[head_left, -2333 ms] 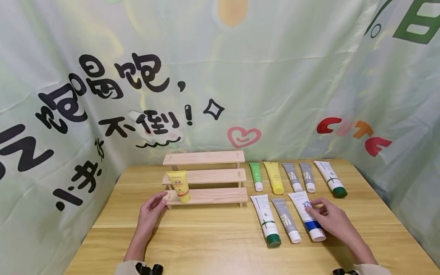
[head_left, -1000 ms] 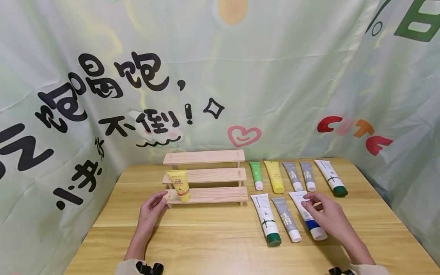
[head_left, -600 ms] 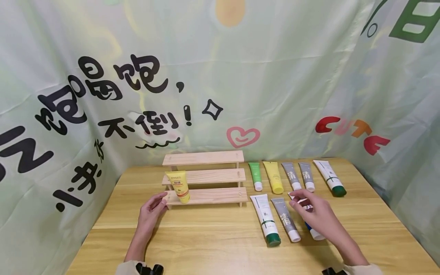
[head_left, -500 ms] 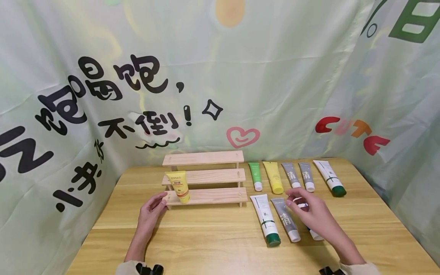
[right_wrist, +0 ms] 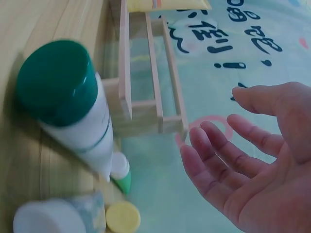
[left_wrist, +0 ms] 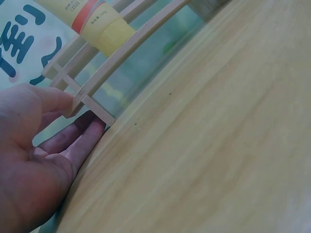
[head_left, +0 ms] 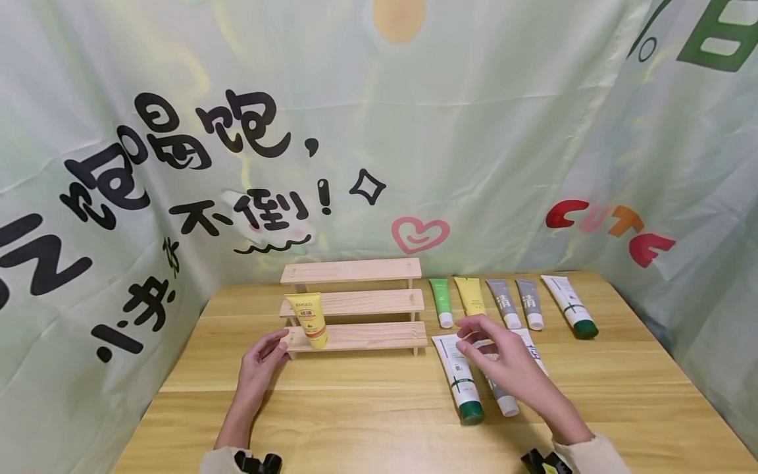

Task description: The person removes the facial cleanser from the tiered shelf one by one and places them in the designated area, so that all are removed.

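Note:
A three-tier wooden display rack [head_left: 373, 337] stands on the table, and a yellow squeeze tube [head_left: 310, 322] stands cap-down at the left of its lowest tier. My left hand [head_left: 260, 359] holds that tier's left end; in the left wrist view, fingers [left_wrist: 87, 141] reach round the rack's leg. My right hand [head_left: 500, 352], its fingers loosely bent and holding nothing, hovers over the front row of tubes. It overlaps a grey tube [head_left: 507, 403] and a blue-and-white tube [head_left: 533, 349], fingertips near the white tube with the green cap [head_left: 462, 382].
Behind lie a small green tube [head_left: 441, 303], a yellow tube [head_left: 470, 296], two grey tubes [head_left: 529, 303] and another green-capped white tube [head_left: 570, 306]. A printed curtain [head_left: 474, 145] hangs behind the wooden table [head_left: 355, 421].
My right hand has lifted off the blue-and-white tube and moved left across the grey tube toward the green-capped one. My left hand, the rack and its yellow tube stay put.

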{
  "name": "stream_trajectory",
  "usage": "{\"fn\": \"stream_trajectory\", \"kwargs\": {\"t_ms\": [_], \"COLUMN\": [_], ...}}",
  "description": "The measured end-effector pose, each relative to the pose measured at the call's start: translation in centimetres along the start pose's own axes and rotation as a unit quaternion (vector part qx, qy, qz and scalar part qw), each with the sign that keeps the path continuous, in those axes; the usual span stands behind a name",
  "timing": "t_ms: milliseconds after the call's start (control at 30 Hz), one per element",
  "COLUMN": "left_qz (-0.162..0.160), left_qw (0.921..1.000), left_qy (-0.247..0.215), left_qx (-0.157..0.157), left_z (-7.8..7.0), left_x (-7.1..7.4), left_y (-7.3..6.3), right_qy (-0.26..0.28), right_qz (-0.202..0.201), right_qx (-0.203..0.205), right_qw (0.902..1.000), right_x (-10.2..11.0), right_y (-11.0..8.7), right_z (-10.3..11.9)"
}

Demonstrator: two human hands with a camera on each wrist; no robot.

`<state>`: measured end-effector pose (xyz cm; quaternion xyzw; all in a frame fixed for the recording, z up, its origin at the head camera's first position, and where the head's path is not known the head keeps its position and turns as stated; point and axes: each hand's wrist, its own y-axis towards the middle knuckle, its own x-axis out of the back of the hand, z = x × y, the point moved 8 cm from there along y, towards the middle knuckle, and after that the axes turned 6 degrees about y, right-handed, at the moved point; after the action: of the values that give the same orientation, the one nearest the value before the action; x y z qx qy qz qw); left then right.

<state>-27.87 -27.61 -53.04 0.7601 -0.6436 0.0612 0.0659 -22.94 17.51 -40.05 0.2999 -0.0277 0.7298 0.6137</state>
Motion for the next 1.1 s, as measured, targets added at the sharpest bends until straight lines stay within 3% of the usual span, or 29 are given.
{"fn": "stream_trajectory", "kwargs": {"t_ms": [500,1100], "left_qz": [-0.006,0.003], "left_qw": [1.0,0.9999], "left_qy": [-0.007,-0.013], "left_qx": [-0.001,0.009], "left_z": [0.2,-0.1], "left_x": [0.2,0.0], "left_y": [-0.1,0.0], "right_qy": [0.047,0.125], "right_qz": [0.028,0.051], "right_qx": [0.039,0.045], "right_qw": [0.9978,0.9898], "right_x": [-4.4,-8.3], "right_y": [2.0,3.7], "right_z": [2.4,4.4]}}
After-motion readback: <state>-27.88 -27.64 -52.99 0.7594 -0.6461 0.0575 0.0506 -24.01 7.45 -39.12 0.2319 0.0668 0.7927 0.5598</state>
